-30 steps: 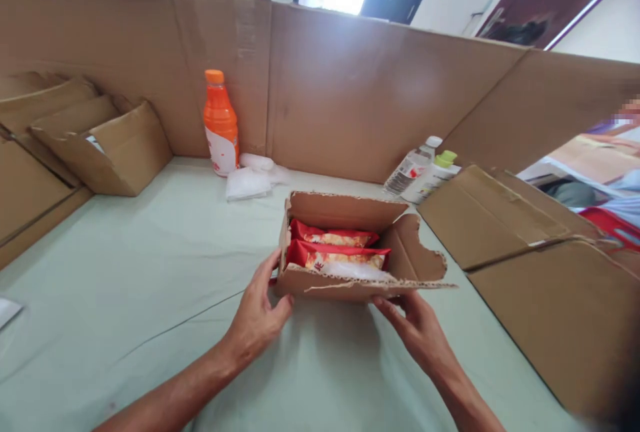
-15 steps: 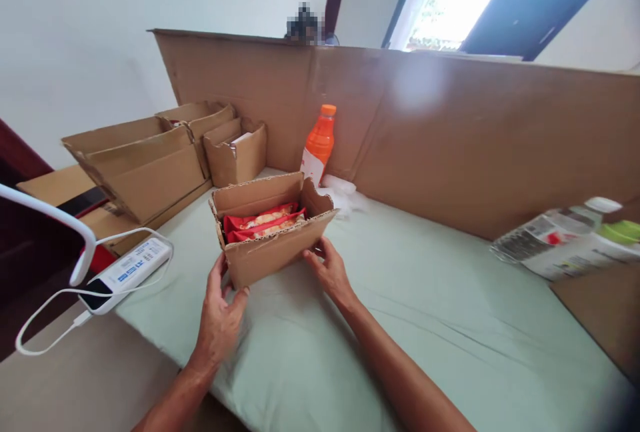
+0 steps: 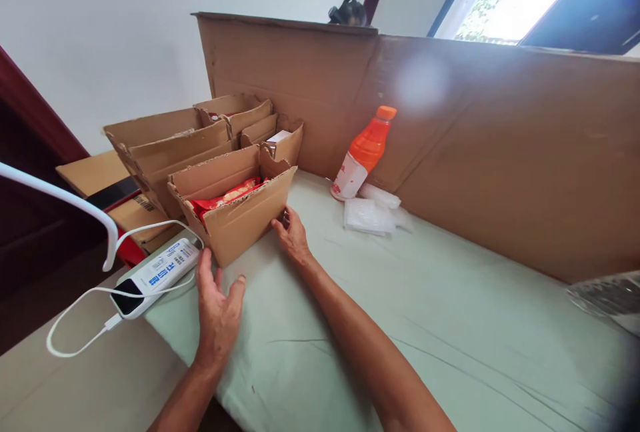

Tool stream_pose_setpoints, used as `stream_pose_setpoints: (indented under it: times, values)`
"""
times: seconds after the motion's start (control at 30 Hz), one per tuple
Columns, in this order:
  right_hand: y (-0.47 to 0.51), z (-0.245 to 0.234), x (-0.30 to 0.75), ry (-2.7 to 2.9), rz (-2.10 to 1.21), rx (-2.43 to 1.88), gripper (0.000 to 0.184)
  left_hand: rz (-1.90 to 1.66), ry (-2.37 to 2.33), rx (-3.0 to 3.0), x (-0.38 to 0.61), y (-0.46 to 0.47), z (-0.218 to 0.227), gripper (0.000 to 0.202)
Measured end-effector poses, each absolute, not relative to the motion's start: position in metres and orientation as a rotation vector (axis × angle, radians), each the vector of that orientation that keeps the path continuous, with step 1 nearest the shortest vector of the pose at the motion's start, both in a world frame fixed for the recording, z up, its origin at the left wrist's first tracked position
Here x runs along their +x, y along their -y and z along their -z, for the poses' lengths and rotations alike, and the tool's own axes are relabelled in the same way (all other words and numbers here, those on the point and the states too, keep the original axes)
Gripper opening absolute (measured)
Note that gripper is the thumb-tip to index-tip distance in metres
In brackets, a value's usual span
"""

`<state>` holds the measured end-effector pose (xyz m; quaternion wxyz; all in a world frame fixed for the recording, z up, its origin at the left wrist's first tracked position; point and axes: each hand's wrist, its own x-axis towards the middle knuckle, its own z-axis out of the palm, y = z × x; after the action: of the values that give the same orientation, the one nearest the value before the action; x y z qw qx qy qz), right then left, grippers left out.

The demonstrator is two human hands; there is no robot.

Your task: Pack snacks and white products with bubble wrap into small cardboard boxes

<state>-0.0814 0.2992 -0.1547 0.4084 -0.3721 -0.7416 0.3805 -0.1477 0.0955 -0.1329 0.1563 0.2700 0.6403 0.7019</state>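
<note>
On the head camera we count one open cardboard box (image 3: pixel 240 219) at the left end of the green cloth (image 3: pixel 400 325), just in front of the other cartons. The red packets (image 3: pixel 225 196) inside are too crowded to count. Our left hand (image 3: pixel 217 309) lies spread and empty just before the box. Our right hand (image 3: pixel 293 237) touches its near corner, its grip hidden. We also see one orange bottle (image 3: pixel 367 151) and one power bank (image 3: pixel 157 273).

- an orange bottle (image 3: pixel 364 154) stands against the cardboard wall (image 3: pixel 500 152).
- clear plastic bags (image 3: pixel 369 215) lie just right of the bottle's base, on the green cloth (image 3: pixel 450 325).
- open cardboard boxes (image 3: pixel 165 145) stand well left of the bottle.
- a white power bank (image 3: pixel 155 277) with a white cable (image 3: pixel 75 325) lies further left and nearer.
</note>
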Motion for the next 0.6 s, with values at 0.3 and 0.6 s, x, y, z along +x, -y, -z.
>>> stream_pose_setpoints:
  times: [0.3, 0.6]
  values:
    - [-0.253, 0.166, -0.092, 2.029, -0.774, -0.975, 0.076, -1.954, -1.906, 0.824, -0.141, -0.089, 0.139, 0.057]
    - [-0.250, 0.136, -0.113, 2.378, -0.672, -1.086, 0.081, -1.874, -1.927, 0.833, -0.159, -0.107, 0.150, 0.067]
